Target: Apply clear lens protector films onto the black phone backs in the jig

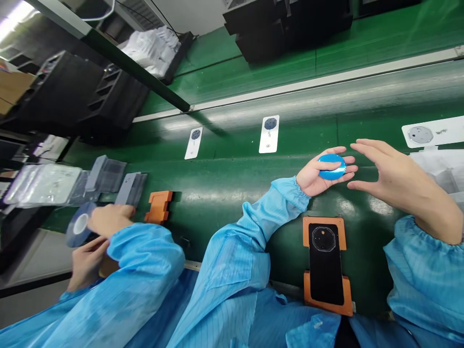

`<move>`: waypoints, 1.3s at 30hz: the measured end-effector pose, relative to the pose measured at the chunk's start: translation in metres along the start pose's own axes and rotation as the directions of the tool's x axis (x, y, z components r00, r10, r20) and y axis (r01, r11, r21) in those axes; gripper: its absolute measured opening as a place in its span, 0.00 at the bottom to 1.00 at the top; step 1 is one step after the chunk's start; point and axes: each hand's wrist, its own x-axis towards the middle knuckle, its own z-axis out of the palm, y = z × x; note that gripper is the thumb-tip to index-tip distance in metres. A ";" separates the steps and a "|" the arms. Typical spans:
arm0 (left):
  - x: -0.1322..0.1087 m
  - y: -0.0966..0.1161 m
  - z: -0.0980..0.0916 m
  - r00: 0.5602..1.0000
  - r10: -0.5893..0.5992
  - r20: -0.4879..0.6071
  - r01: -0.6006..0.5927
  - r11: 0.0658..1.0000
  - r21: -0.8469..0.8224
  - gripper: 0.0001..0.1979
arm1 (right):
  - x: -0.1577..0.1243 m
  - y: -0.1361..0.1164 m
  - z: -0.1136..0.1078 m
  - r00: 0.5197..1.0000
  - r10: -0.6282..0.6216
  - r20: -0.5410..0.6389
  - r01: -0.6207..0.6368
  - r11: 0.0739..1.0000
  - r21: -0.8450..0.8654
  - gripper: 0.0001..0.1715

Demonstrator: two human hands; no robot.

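A round, shiny blue disc (pixel 337 172) lies across the fingers of my left hand (pixel 308 179), held down by the thumb; the palm faces up. Just to its right is my right hand (pixel 398 183), its thumb and fingers apart with nothing between them. Below both hands, an orange fixture (pixel 324 221) on the green belt holds a black phone-shaped panel (pixel 325 275), with a round camera outline near its top.
Two white panels (pixel 268 135) with dark round patches lie farther up the belt. A larger white panel (pixel 440 131) sits at the right edge. At left, a co-worker's hands (pixel 110 220) are by a tape roll (pixel 80 224), near another orange fixture (pixel 158 207).
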 end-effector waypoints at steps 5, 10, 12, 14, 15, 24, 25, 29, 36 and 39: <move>0.003 -0.005 0.000 1.000 0.016 -0.015 -0.016 1.000 -0.003 0.17 | 0.006 -0.001 0.011 0.998 0.015 0.064 -0.010 0.996 -0.089 0.37; 0.005 -0.008 -0.001 0.999 0.017 -0.031 -0.016 0.999 0.034 0.17 | 0.015 -0.006 0.018 0.994 0.005 0.105 0.010 0.991 -0.135 0.29; 0.005 -0.009 -0.002 0.999 0.012 -0.044 -0.009 0.998 0.054 0.17 | 0.016 -0.008 0.019 0.994 0.005 0.107 0.010 0.990 -0.139 0.26; 0.005 -0.009 -0.002 0.998 0.008 -0.066 -0.003 0.997 0.072 0.16 | 0.015 -0.009 0.021 0.993 0.023 0.115 -0.004 0.987 -0.163 0.25; 0.005 -0.009 -0.003 0.997 0.004 -0.076 0.002 0.997 0.079 0.15 | 0.015 -0.009 0.022 0.992 0.034 0.120 -0.012 0.984 -0.180 0.24; 0.006 -0.011 -0.001 0.995 0.009 -0.102 0.003 0.993 0.118 0.12 | 0.015 -0.011 0.024 0.992 0.041 0.120 -0.008 0.964 -0.265 0.18; 0.006 -0.012 -0.002 0.994 0.007 -0.111 0.007 0.992 0.127 0.13 | 0.015 -0.011 0.023 0.991 0.042 0.125 -0.007 0.963 -0.270 0.17; 0.006 -0.014 -0.004 0.993 0.008 -0.118 0.009 0.990 0.144 0.12 | 0.014 -0.011 0.022 0.986 0.087 0.142 -0.043 0.956 -0.292 0.14; 0.008 -0.016 -0.007 0.995 0.026 -0.100 -0.009 0.987 0.162 0.17 | 0.011 -0.007 0.022 0.989 0.085 0.124 -0.056 0.973 -0.223 0.27; 0.007 -0.016 -0.007 0.995 0.029 -0.095 -0.013 0.986 0.165 0.17 | 0.012 -0.005 0.022 0.987 0.082 0.138 -0.050 0.974 -0.221 0.29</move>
